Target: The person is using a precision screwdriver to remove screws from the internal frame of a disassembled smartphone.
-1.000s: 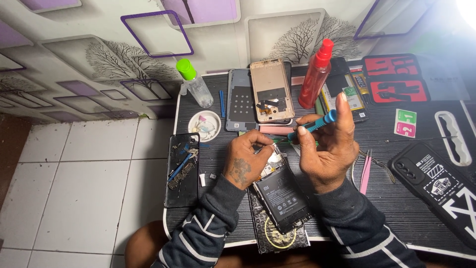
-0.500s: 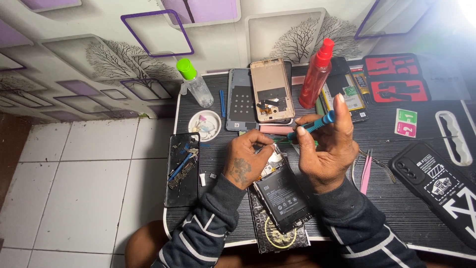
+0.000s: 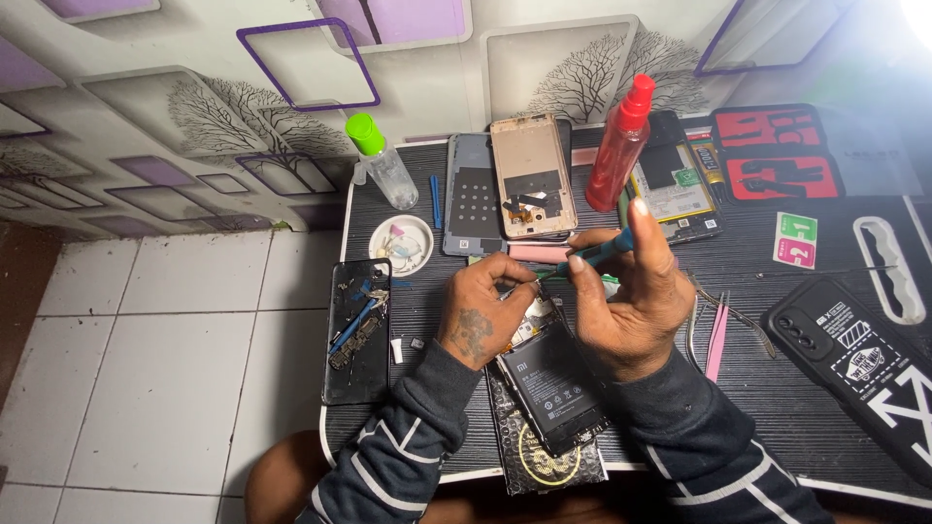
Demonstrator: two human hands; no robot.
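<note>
An opened phone (image 3: 549, 374) with its black battery showing lies on a dark foil pouch (image 3: 544, 461) near the table's front edge. My left hand (image 3: 481, 311) rests on the phone's upper left corner, fingers curled on it. My right hand (image 3: 631, 291) grips a blue-handled screwdriver (image 3: 597, 254), its tip pointing down-left toward the top of the phone between my hands.
On the black table (image 3: 777, 417) lie a gold phone back (image 3: 531, 175), a grey frame (image 3: 471, 194), a red spray bottle (image 3: 621, 146), a green-capped bottle (image 3: 383, 160), a small white dish (image 3: 403, 243), a black tray of parts (image 3: 357, 330), pink tweezers (image 3: 718, 335) and a black phone case (image 3: 859, 364).
</note>
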